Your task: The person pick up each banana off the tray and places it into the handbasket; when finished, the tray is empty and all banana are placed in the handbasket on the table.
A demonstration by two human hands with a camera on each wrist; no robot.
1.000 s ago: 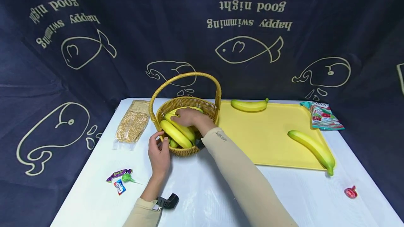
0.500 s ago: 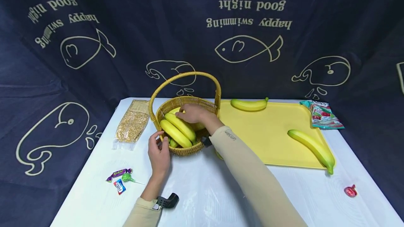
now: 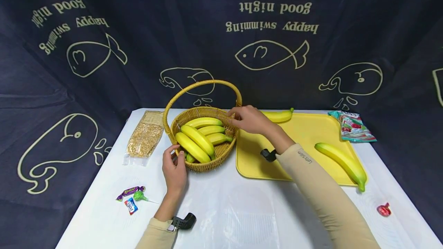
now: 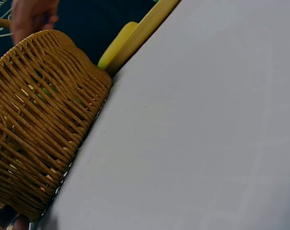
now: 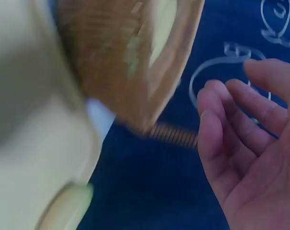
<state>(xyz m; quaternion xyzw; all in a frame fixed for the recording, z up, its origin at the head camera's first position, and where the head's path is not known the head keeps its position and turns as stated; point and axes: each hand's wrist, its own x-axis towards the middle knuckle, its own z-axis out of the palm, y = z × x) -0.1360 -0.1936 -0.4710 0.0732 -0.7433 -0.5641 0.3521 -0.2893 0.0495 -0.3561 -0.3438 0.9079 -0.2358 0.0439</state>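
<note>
left hand [image 3: 174, 170] grips woven basket [image 3: 207, 162] of yellow bananas [image 3: 199, 138]; right hand [image 3: 250, 119] loose, empty.

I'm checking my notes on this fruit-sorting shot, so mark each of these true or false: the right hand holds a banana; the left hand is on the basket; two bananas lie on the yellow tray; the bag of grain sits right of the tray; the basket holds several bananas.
1. The right hand holds a banana. False: it is empty, fingers relaxed, by the rim of the basket.
2. The left hand is on the basket. True: it touches the near side.
3. Two bananas lie on the yellow tray. True: the far banana and the near banana.
4. The bag of grain sits right of the tray. False: it lies left of the basket.
5. The basket holds several bananas. True.
</note>
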